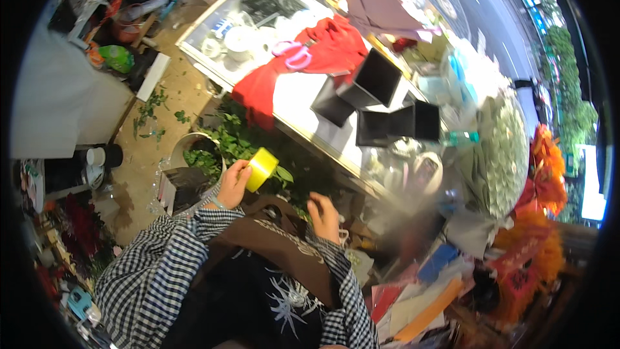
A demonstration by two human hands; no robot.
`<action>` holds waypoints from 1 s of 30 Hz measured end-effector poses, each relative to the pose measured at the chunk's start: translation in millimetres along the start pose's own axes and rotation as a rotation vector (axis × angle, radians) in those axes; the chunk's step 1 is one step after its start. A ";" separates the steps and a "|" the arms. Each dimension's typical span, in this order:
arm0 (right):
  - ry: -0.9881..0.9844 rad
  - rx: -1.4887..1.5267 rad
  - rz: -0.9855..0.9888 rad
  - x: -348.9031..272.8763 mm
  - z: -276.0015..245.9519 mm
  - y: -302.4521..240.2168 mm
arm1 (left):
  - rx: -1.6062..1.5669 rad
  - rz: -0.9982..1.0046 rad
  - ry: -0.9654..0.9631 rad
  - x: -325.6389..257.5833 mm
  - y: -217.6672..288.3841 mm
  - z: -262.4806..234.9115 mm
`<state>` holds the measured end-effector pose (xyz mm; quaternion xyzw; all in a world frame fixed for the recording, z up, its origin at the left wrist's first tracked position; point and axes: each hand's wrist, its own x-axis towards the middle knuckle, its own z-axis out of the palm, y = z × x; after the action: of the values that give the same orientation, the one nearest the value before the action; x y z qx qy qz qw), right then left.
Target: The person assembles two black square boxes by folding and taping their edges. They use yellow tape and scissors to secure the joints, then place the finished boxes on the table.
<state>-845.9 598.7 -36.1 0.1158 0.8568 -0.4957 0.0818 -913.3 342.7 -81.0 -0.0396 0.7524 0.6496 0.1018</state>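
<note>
In front of my body my left hand (230, 186) grips a wide yellow roll of tape (261, 168) by its side, with the fingers closed on it. A short way to the right my right hand (324, 217) hovers with its fingers loosely bent and apart, holding nothing. Both hands are on my side of the white table (298, 95), apart from its edge. On it lies a red cloth (331, 44) with purple-handled scissors (296, 56) on top. Several black square boxes (371, 79) stand or lean at the table's right part.
Green leafy stems (236, 137) fill the space below the table, beside a pale round bucket (183, 147). Orange flowers (546, 171) and a large pale wrapped bouquet (494, 155) stand right. Coloured sheets (426, 297) lie lower right. Cut leaves (152, 111) litter the floor left.
</note>
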 end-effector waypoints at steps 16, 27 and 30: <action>0.203 0.864 0.120 -38.7 -67.0 -39.2 | -0.585 -0.416 -0.680 -6.5 108.4 135.3; 0.362 0.318 -0.341 -56.4 -85.9 -42.7 | -0.910 -0.935 -0.955 -13.2 115.5 137.8; 0.383 0.712 -0.154 -45.4 -73.4 -29.5 | -0.812 -0.618 -0.813 -16.4 120.9 141.9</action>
<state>-812.4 642.9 36.3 0.1625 0.6377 -0.7354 -0.1615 -906.1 499.8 20.4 -0.0406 0.3028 0.7861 0.5373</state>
